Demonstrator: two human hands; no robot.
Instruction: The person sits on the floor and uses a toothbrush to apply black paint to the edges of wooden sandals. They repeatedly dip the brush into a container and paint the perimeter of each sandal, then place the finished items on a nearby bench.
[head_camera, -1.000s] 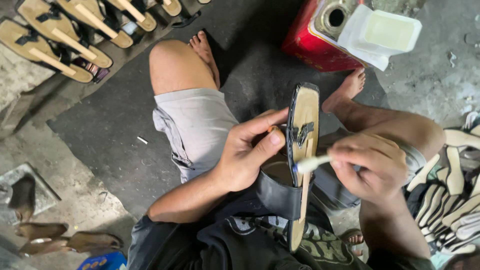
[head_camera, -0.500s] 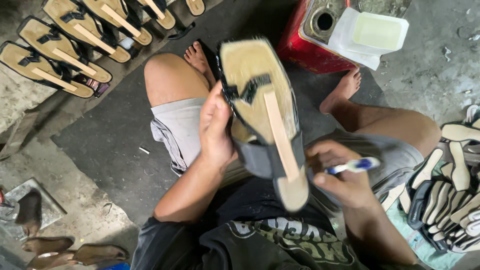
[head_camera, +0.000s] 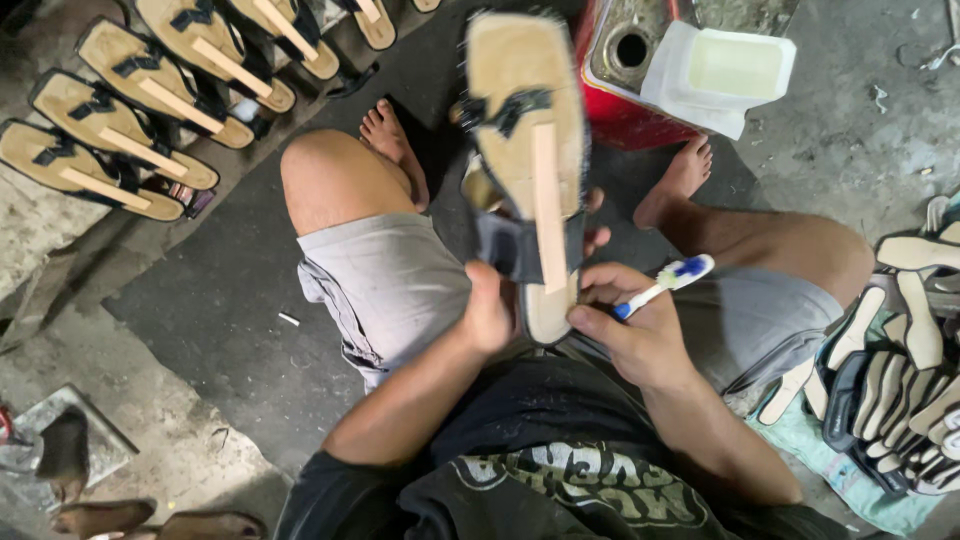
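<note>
Tan sandal sole (head_camera: 527, 130) faces up, left hand (head_camera: 487, 312) gripping its heel to expose it, while right hand (head_camera: 640, 335) fingers clamp a toothbrush (head_camera: 665, 284) beside it.

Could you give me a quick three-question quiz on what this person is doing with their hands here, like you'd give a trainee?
1. True or false: the left hand holds the sandal up with its underside facing the camera.
2. What does the right hand hold? A) a knife B) a toothbrush C) scissors
3. Where do the other sandals lie in a row: upper left or lower right?

Key
1. True; the tan sole with its pale strip shows.
2. B; it is white and blue, and the hand also touches the sandal's near end.
3. Upper left, on the floor.
</note>
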